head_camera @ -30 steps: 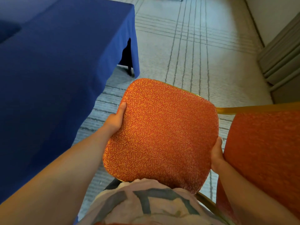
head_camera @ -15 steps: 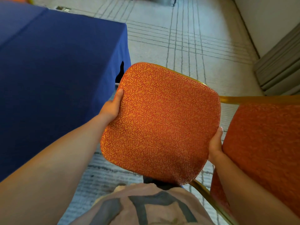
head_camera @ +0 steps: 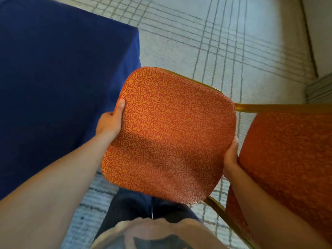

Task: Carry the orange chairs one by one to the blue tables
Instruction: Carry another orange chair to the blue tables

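Observation:
I hold an orange chair (head_camera: 168,137) with a swirl-patterned seat and a gold metal frame, lifted in front of my body. My left hand (head_camera: 112,121) grips the seat's left edge, thumb on top. My right hand (head_camera: 230,157) grips the seat's right edge, squeezed between the seat and the chair's orange backrest (head_camera: 287,159) at the right. The blue table (head_camera: 59,90), draped in a dark blue cloth, fills the left side, its corner just beyond the seat's far left edge. The chair's legs are hidden below the seat.
Pale carpet with grey crossing lines (head_camera: 224,42) stretches ahead and to the right. A wall base and a grey ribbed panel (head_camera: 319,88) stand at the far right. My own legs and shirt show at the bottom.
The table edge and carpet have shifted in view as I moved along with the chair; the table corner now lies closer to the seat. Both hands keep the same grip.

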A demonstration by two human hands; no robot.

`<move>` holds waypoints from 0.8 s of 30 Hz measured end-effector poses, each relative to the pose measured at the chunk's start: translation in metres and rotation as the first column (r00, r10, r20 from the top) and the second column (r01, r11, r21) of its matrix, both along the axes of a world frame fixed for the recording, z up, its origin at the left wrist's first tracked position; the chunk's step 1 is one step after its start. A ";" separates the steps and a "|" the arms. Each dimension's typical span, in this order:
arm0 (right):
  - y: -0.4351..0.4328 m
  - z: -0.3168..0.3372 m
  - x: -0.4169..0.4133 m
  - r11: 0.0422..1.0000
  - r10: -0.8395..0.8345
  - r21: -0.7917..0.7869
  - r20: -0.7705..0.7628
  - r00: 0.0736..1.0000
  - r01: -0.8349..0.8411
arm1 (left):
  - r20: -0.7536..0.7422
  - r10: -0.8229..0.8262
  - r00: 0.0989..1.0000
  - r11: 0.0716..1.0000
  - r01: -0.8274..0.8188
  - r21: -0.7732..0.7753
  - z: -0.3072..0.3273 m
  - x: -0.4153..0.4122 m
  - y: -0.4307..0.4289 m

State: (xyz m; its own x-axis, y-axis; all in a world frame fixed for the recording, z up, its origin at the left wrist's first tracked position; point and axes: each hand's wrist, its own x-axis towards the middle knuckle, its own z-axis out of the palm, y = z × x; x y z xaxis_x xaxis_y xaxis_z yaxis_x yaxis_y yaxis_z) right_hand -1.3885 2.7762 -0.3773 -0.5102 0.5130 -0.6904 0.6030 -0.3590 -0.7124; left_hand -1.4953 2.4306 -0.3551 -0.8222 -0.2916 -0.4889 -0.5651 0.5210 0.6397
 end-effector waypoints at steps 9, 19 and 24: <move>0.019 -0.096 -0.110 1.000 -0.005 -0.001 0.154 0.988 0.005 | 0.103 0.092 0.990 0.995 -0.090 -0.032 -0.097 -0.091 0.008; 0.027 -0.212 -0.164 0.998 0.021 -0.069 0.208 0.978 -0.007 | 0.059 0.076 0.995 0.990 -0.068 -0.123 -0.215 -0.145 0.013; 0.023 -0.257 -0.177 0.993 0.060 -0.109 0.236 0.970 -0.035 | 0.088 0.133 0.987 0.987 -0.124 -0.099 -0.258 -0.157 0.010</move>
